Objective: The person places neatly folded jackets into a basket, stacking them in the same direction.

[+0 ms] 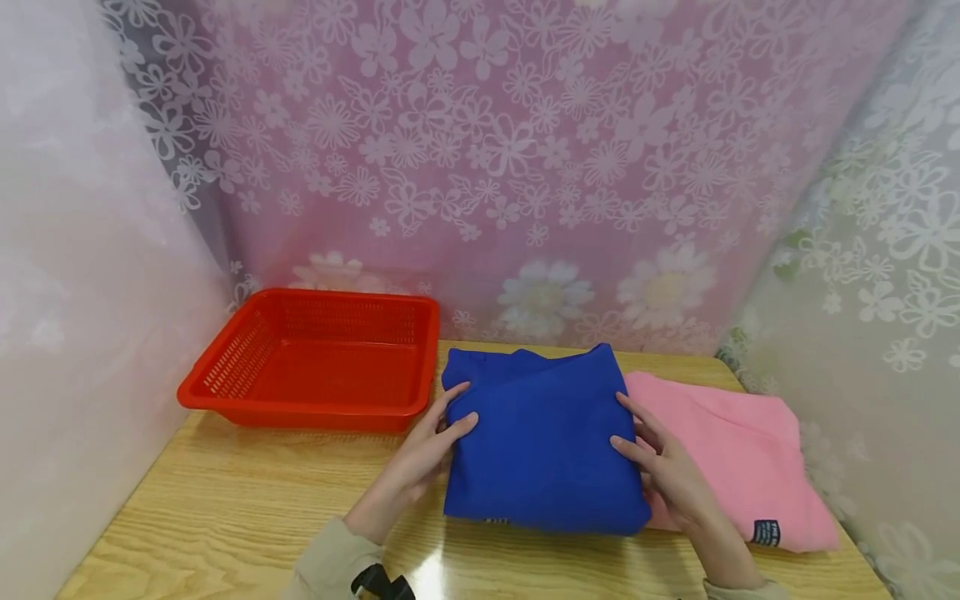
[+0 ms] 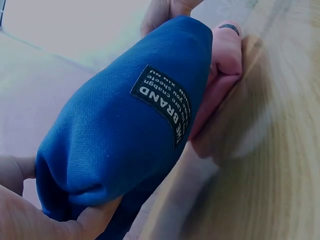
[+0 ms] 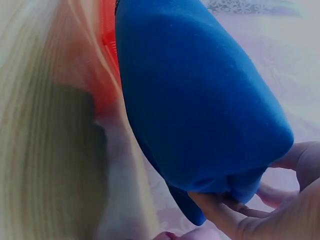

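Observation:
Both hands hold a folded blue garment (image 1: 543, 442), one at each side, with thumbs on its top face and fingers bent round the edges. The left hand (image 1: 426, 443) grips its left side and the right hand (image 1: 669, 468) its right. In the wrist views the bundle is raised off the wooden surface. A black label (image 2: 162, 102) with white lettering shows on its near fold in the left wrist view. To the right lies a folded pink garment (image 1: 738, 454) with a dark label, partly covered by the blue one and the right hand.
A red plastic basket (image 1: 322, 408) with slotted sides stands at the back left of the wooden table (image 1: 240, 500), nothing in it. Flower-patterned curtains (image 1: 480, 167) hang behind the table and along both sides. A black band (image 1: 382, 581) shows at the left wrist.

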Motion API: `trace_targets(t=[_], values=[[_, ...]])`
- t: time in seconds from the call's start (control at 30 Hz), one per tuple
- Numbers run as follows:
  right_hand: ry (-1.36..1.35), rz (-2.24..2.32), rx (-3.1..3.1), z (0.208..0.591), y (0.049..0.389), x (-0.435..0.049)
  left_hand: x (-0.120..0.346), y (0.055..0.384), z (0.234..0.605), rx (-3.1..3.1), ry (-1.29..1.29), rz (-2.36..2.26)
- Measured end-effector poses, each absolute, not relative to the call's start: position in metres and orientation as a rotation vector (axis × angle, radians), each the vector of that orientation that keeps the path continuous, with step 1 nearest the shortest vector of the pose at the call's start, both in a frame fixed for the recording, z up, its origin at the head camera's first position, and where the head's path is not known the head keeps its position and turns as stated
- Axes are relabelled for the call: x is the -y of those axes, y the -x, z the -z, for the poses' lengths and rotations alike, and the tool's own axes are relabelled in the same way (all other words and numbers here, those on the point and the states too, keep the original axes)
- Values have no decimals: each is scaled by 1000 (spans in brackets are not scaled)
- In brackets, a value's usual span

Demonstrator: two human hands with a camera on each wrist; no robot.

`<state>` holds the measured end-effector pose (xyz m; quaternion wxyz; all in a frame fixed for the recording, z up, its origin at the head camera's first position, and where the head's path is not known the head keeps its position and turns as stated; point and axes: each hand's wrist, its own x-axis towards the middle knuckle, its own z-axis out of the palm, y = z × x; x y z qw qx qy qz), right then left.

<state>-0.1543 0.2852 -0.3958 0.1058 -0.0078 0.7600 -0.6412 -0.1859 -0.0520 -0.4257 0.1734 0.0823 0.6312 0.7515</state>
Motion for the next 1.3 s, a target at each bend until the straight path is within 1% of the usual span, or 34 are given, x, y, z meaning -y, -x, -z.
trace_targets(t=[0.37,0.6,0.8,1.07,1.3], values=[[141,1845,-2394,364,157,-283,55,191,388,-1844,-278,-2129],[160,1906,-2362,344,171,-257,79,205,363,-1919,-241,-2150],[238,1983,-2319,335,187,-218,116,220,352,-1993,-213,-2140],[314,2117,-2112,330,217,-149,187,234,341,-2130,-202,-2126],[332,2133,-2083,331,238,-85,244,242,332,-2239,-64,-2038]])
